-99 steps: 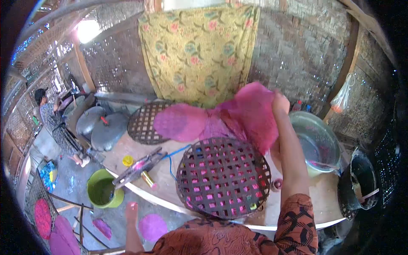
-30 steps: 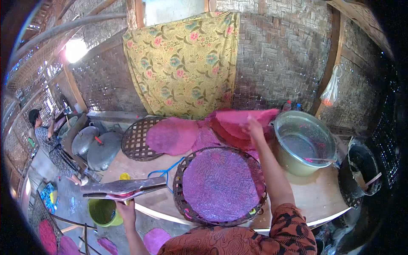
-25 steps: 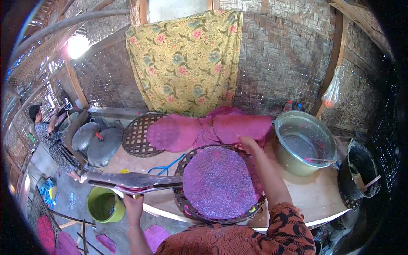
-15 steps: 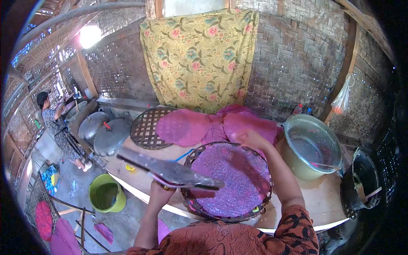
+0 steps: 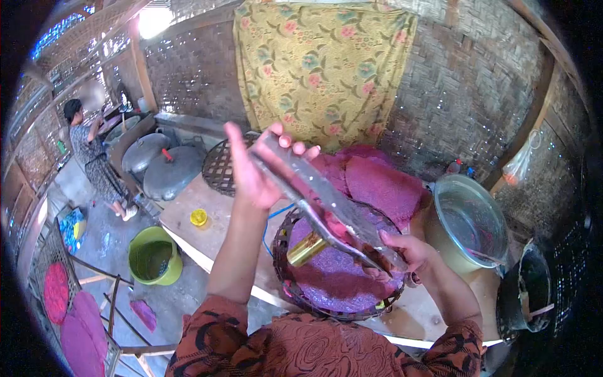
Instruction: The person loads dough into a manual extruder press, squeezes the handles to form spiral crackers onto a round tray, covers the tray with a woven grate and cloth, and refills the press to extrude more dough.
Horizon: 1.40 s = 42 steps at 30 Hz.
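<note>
Both hands hold a dark, flat, slab-like tool (image 5: 333, 204) tilted above a round woven tray. Bits of pink stuff cling to it, and a gold-coloured cylinder (image 5: 306, 249) sticks out from its underside. My left hand (image 5: 260, 173) grips the upper end, fingers curled over the edge and thumb raised. At the lower end my right hand (image 5: 411, 251) is closed round the tool. Beneath lies the tray (image 5: 286, 245), its purple, glistening contents (image 5: 339, 292) partly hidden by the tool. Pink sheets (image 5: 383, 182) lie behind it.
A large tub (image 5: 468, 217) stands at the right beside a dark bucket (image 5: 527, 289). A yellow lid or small jar (image 5: 198, 217) sits on the table's left. A green bucket (image 5: 154, 257) is on the floor. Another person (image 5: 94, 151) stands near lidded pots (image 5: 173, 173).
My left hand has raised the tool and tilted it over the tray. My right hand has come from the pink sheets to hold its lower end. The view has shifted slightly.
</note>
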{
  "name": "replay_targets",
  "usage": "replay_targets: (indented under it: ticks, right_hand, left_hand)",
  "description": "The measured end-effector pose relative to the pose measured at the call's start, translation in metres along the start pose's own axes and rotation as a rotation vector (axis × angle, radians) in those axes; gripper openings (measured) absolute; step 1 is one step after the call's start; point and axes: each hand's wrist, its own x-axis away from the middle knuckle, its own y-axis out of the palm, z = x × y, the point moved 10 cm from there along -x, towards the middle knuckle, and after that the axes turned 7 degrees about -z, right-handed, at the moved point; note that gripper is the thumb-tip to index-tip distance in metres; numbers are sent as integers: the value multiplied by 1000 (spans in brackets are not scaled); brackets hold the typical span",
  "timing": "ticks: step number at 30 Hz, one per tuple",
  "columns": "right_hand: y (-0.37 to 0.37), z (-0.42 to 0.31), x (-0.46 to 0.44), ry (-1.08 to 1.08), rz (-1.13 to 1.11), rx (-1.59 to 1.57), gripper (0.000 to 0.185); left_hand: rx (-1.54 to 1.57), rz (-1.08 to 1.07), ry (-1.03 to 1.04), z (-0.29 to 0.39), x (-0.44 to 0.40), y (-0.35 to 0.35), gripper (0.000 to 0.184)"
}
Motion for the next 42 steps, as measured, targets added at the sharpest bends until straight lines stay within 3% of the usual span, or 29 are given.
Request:
replay_targets:
  ticks: [1, 3, 7, 10, 12, 15, 18, 25, 28, 34, 39, 42]
  right_hand:
    - [0, -1, -3, 14, -8, 2, 59]
    - [5, -19, -9, -13, -120, 214, 61]
    - [-25, -12, -31, 174, 103, 444, 65]
    - [-34, 8, -52, 271, 122, 442, 67]
    - [-47, 19, -61, 324, 167, 489, 70]
    - [-74, 20, -77, 347, 220, 702, 74]
    - [-53, -4, -77, 260, 347, 821, 76]
    - [-36, -8, -51, 367, 251, 713, 68]
    - [-47, -31, -49, 301, 373, 909, 70]
    - [-31, -16, -64, 158, 331, 795, 75]
    - [-42, -8, -44, 294, 304, 790, 73]
    - [-58, -28, -36, 226, 476, 912, 69]
  left_hand:
    - [173, -145, -77, -9, -2, 1, 66]
    - [140, 108, -52, -18, -3, -45, 59]
    - [345, 304, -25, -56, 26, -152, 53]
    - [374, 467, 32, -74, 69, -219, 55]
    - [426, 437, 53, -83, 90, -239, 55]
    - [473, 379, 104, -77, 93, -243, 55]
    - [411, 329, 159, -41, 75, -217, 49]
    - [406, 395, 138, -42, 78, -200, 53]
    - [396, 397, 158, -40, 71, -203, 54]
    - [289, 364, 86, -14, 67, -188, 57]
    - [342, 479, 105, -45, 85, -192, 54]
    - [387, 436, 85, -69, 67, -201, 52]
